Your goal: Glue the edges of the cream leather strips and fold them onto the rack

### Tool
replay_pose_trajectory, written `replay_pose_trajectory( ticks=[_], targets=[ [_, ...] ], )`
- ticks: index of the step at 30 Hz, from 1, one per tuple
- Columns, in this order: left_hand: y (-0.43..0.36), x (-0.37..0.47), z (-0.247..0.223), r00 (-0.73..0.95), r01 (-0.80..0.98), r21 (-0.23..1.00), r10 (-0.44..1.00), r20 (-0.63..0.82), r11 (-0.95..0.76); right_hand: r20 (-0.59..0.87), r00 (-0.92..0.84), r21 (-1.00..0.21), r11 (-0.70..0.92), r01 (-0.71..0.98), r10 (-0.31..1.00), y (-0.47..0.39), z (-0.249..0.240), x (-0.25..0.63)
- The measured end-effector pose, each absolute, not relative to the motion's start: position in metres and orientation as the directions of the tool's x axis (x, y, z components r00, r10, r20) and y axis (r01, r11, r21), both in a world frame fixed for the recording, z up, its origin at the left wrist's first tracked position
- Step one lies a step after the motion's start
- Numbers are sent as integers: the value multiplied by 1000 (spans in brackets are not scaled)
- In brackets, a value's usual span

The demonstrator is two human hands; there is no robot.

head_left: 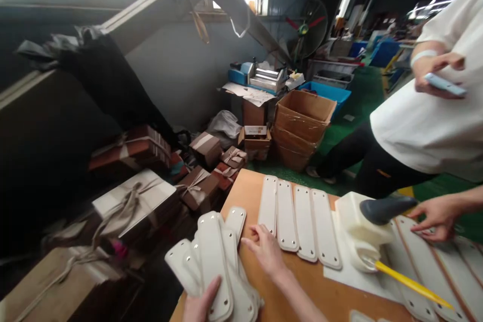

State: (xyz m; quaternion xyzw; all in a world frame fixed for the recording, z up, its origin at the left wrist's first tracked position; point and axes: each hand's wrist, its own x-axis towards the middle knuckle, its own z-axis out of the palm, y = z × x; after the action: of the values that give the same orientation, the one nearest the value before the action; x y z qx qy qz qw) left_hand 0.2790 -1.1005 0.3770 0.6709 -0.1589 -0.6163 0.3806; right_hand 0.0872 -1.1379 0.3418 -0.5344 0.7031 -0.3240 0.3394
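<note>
My left hand [202, 304] grips a pale strip with rounded ends and metal studs at its corners, thumb on its face. This held strip [213, 261] lies over a loose, fanned pile of similar strips [241, 292] at the table's left edge. Nearby, my right hand [267, 254] has loosely curled fingers with a gap to the thumb. It hovers at or touches the lower end of the leftmost strip [268, 201] in a side-by-side row; contact is unclear. Further strips [326, 229] continue that row to the right.
A cream container [354, 221] with a dark-handled tool [388, 209] and a yellow-handled tool [415, 284] stands on the table [294, 282]. Another person's hand [439, 216] rests by more strips. Someone holds a phone [445, 84]. Ribbon-tied boxes [136, 201] lie left; cardboard boxes [302, 126] stand behind.
</note>
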Motion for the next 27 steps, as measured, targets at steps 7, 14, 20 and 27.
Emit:
replay_pose_trajectory(
  ticks=[7, 14, 20, 27],
  targets=[
    [-1109, 268, 362, 152, 296, 735, -730, -667, -610, -272, -146, -823, 308, -476, -951, -1115, 331, 130],
    [-1107, 273, 364, 95, 362, 733, -760, -643, -575, -365, -54, -892, 365, -267, -930, -1115, 316, 117],
    [-1109, 272, 358, 96, 325, 757, -776, -623, -567, -373, -231, -861, 428, -276, -899, -1126, 312, 125],
    [-1119, 281, 358, 82, 429, 635, -672, -736, -643, -405, -95, -914, 399, 79, -909, -1125, 312, 135]
  ],
)
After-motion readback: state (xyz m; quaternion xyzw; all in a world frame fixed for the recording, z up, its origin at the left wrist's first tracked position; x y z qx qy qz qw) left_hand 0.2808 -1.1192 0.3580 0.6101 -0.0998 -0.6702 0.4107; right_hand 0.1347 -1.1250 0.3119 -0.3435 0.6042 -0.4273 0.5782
